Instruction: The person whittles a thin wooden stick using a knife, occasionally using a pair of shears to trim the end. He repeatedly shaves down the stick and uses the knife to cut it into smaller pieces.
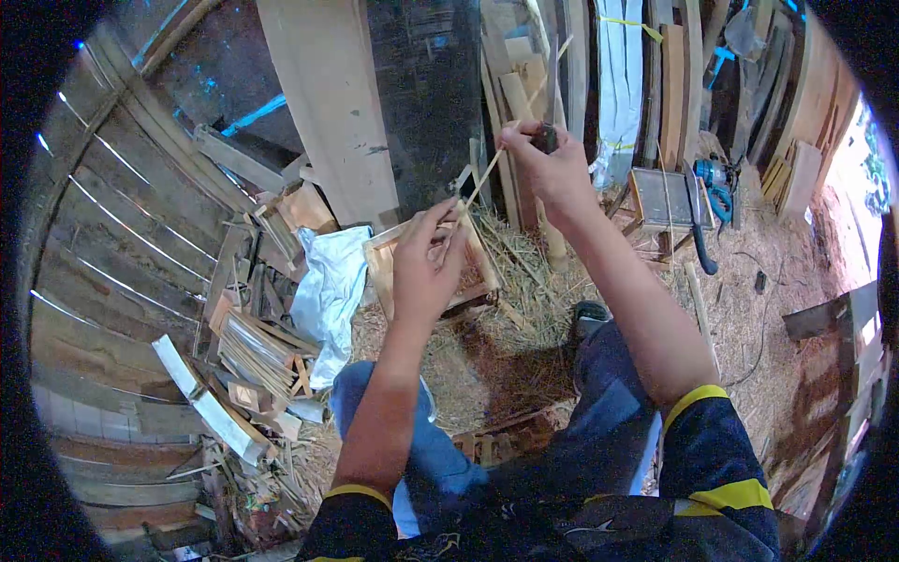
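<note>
A thin light strip of wood or bamboo (491, 170) runs diagonally between my hands, its upper end rising past the right one. My left hand (431, 253) pinches the lower part of the strip between thumb and fingers. Higher up, my right hand (548, 164) is closed around a dark handle (545, 138), with its thumb and fingertips at the strip. A narrow blade seems to stand up from that handle. Beneath my left hand is an open wooden box frame (483, 269), partly hidden by the hand.
Tall boards (328, 103) lean at the back. A pale cloth (328, 290) and bundled sticks (253, 351) lie left. At right are a framed screen (667, 199), a blue power tool (716, 187) and a black-handled saw (700, 234). Shavings cover the floor around my legs.
</note>
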### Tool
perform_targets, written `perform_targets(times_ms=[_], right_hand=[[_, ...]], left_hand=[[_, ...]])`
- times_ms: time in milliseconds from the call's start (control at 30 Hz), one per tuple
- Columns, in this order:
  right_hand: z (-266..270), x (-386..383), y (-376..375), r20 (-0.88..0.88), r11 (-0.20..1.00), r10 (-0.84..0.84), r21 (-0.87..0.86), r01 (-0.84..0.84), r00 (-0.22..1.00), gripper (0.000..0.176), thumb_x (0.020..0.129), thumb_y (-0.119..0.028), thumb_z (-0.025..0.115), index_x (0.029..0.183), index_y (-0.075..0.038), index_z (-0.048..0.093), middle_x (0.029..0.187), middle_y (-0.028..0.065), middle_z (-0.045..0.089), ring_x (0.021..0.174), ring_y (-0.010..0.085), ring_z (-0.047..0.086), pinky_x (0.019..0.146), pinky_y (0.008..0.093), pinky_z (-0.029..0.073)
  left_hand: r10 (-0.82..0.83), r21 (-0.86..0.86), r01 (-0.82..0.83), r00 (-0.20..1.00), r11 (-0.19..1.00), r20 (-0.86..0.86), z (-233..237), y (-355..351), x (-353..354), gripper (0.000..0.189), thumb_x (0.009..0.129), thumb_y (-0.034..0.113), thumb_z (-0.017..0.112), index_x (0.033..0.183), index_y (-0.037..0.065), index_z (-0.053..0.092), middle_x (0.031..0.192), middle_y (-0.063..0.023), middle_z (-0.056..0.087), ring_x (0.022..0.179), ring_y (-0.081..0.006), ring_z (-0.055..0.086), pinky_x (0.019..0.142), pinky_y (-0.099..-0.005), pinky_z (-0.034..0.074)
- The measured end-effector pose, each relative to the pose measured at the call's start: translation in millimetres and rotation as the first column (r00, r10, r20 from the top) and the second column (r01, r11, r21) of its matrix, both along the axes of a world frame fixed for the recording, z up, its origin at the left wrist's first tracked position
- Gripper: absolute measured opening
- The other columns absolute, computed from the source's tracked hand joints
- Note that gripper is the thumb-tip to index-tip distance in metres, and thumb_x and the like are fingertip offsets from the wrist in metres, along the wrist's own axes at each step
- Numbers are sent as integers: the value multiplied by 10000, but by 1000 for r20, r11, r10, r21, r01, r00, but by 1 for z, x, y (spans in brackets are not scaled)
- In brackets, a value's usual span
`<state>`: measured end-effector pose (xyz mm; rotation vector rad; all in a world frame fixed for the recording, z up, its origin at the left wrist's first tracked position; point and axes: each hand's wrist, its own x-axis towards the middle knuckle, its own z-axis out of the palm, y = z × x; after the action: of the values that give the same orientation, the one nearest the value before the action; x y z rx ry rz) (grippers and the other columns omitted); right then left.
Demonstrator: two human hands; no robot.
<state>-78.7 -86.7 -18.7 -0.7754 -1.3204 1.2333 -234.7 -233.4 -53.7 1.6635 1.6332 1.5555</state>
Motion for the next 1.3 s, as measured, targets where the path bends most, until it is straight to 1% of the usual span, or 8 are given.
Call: perform_targets(times_ms=[133,300,433,633,800,933,1200,1300], right_hand=[[3,-11,-8,29,999,38,25,-38,999,182,903,-165,785,980,-9,732,937,49,743,852,119,664,811,271,514],[-6,-18,-2,110,990,132,26,-136,985,179,920,-101,766,1045,14,709,961,68,733,907,134,681,889,281,520],[-7,-22,-4,7,983,185,-11,-185,983,177,922,-93,764,1050,16,711,963,75,734,903,143,683,879,288,530],[-2,-25,-9,-13,982,180,-45,-181,983,192,937,-129,760,1059,13,718,942,76,739,881,132,684,846,274,533],[1,-17,-10,44,987,137,-86,-133,990,188,950,-165,753,1046,-6,726,900,50,743,812,105,674,780,256,522],[-5,-15,-3,28,986,161,39,-162,987,181,956,-183,747,1016,-14,727,895,45,744,774,96,653,737,249,502],[9,3,-7,76,983,120,133,-130,990,224,997,-245,688,941,-29,679,799,6,662,762,77,594,730,233,469],[11,13,-10,361,983,114,94,-157,926,310,1026,-324,639,932,-29,651,776,-25,590,742,80,535,697,251,440]], left_hand=[[70,113,-53,986,992,-150,-11,8,-5,311,968,100,691,1268,28,656,1106,-146,681,964,-192,696,852,-316,562],[55,-33,-50,986,998,159,-12,6,-4,156,988,110,681,1107,10,659,971,-95,682,813,-159,702,718,-289,562],[33,-110,23,873,994,486,-17,6,-7,117,1005,134,672,1018,23,639,916,-61,669,750,-140,685,658,-264,547],[20,-157,83,826,984,563,-19,2,-6,151,1029,187,645,1002,40,622,883,-58,687,567,-68,577,517,-220,462],[57,-180,52,830,982,555,-10,-4,0,136,1042,161,618,1003,32,632,861,-28,684,597,-26,484,515,-206,368],[20,-146,65,856,987,517,-16,-5,-1,167,1057,177,594,1001,27,641,839,-17,668,586,-17,466,512,-200,352],[-47,-185,248,706,951,707,-9,-13,1,211,1079,217,562,1022,29,640,774,12,586,522,-14,399,460,-211,300],[-64,-151,244,694,958,717,-14,-12,-1,187,1087,224,542,1049,49,595,784,4,588,520,-15,388,456,-210,293]])
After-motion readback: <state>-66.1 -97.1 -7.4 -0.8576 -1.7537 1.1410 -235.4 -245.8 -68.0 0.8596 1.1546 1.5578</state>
